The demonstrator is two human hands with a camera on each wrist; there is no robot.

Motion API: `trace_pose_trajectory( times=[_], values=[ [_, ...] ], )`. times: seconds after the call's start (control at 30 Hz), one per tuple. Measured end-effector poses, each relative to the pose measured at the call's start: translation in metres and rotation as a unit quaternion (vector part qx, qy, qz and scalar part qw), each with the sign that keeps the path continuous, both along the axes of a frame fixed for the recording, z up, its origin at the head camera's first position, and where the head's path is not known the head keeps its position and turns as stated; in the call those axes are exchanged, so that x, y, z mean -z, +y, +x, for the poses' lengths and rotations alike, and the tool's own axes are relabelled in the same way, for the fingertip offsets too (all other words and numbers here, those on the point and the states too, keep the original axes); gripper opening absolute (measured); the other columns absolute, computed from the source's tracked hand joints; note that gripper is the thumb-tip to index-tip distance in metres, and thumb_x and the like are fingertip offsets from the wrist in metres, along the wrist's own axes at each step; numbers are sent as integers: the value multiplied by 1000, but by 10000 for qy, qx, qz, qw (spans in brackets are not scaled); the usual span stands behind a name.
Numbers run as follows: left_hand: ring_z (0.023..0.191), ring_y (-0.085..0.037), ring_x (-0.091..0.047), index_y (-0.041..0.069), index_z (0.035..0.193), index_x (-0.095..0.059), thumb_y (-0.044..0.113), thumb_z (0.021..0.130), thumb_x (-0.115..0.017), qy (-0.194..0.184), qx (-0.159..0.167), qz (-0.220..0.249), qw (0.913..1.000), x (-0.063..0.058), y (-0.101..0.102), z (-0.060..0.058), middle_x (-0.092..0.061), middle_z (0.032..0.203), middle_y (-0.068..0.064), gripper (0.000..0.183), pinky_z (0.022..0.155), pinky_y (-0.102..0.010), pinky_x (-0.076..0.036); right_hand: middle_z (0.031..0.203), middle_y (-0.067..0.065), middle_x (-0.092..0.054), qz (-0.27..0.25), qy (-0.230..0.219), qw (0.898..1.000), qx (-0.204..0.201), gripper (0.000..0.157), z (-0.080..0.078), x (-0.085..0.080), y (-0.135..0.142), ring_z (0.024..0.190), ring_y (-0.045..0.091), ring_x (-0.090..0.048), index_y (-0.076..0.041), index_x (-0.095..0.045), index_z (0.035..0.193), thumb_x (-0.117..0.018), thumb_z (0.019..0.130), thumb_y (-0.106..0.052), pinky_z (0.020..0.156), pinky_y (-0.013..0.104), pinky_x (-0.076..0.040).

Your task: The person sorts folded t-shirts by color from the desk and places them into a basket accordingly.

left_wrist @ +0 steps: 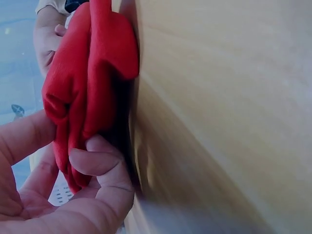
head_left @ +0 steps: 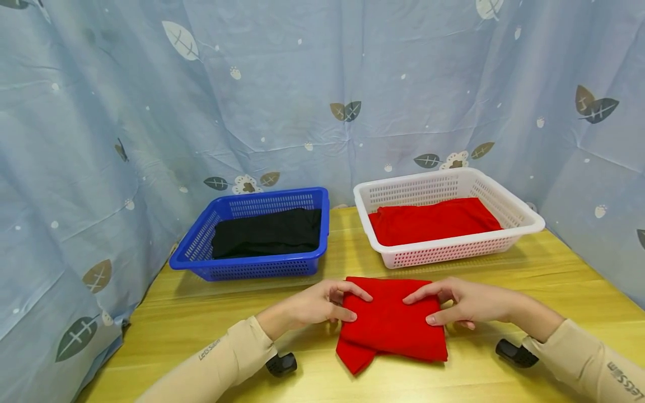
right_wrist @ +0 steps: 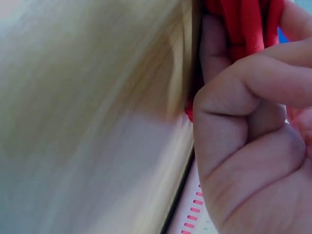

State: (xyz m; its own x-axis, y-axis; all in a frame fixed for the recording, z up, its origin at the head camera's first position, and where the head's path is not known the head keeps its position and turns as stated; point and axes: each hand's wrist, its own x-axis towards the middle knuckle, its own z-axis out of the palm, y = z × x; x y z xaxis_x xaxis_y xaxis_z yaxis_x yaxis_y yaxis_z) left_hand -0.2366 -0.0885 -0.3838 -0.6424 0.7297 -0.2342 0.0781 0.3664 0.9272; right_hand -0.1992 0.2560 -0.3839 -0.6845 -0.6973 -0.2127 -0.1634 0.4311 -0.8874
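Note:
A folded piece of red cloth lies in front of me at the middle of the table, one corner sticking out at its lower left. My left hand grips its left edge, thumb and forefinger on top and other fingers tucked under. In the left wrist view the layers of the red cloth bunch between those fingers. From the right side my right hand holds the opposite edge the same way. The right wrist view shows the curled fingers of the right hand under the cloth's folds.
A blue basket at the back left holds folded black cloth. At the back right, a white basket holds red cloth. A patterned curtain hangs behind the wooden table.

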Motion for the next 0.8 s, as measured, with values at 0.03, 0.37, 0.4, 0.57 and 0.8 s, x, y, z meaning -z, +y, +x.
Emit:
trace_pose_trajectory(
  times=[0.03, 0.37, 0.4, 0.57, 0.8],
  values=[
    [68, -21, -50, 27, 120, -71, 5, 91, -70, 23, -4, 2, 10000, 0, 0, 0, -62, 112, -2, 37, 53, -27, -46, 88, 5, -55, -15, -2, 10000, -13, 45, 0, 0, 0, 46, 6, -43, -23, -58, 141, -67, 97, -21, 45, 19, -41],
    [71, -17, -51, 29, 122, -70, 6, 91, -71, 465, -188, 53, 9987, -9, 1, 3, -62, 102, -1, 38, 63, -27, -45, 104, 14, -59, -42, 252, 9996, 115, 46, 2, -5, -1, 46, 6, -41, -24, -58, 140, -69, 96, -21, 44, 20, -40],
    [71, -17, -51, 29, 122, -70, 6, 91, -71, 503, -183, 66, 9985, -10, 1, 3, -62, 99, -2, 38, 64, -27, -46, 106, 15, -59, -41, 300, 9994, 142, 46, 2, -6, 0, 46, 6, -41, -24, -59, 140, -69, 96, -21, 43, 20, -40],
    [79, -17, -58, 28, 123, -69, 7, 91, -70, 711, -117, 152, 9973, -19, 2, 5, -66, 99, -5, 38, 71, -32, -51, 112, 16, -59, -8, 551, 9983, 182, 46, 5, -16, 1, 44, 6, -39, -25, -59, 140, -70, 95, -22, 41, 23, -40],
    [94, -19, -60, 28, 125, -68, 9, 93, -69, 691, -67, 293, 9972, -35, 2, 9, -65, 113, -4, 38, 80, -33, -51, 103, 11, -69, -14, 883, 9960, 139, 45, 10, -36, 6, 40, 9, -34, -24, -59, 140, -70, 96, -23, 41, 23, -42]
  ],
)
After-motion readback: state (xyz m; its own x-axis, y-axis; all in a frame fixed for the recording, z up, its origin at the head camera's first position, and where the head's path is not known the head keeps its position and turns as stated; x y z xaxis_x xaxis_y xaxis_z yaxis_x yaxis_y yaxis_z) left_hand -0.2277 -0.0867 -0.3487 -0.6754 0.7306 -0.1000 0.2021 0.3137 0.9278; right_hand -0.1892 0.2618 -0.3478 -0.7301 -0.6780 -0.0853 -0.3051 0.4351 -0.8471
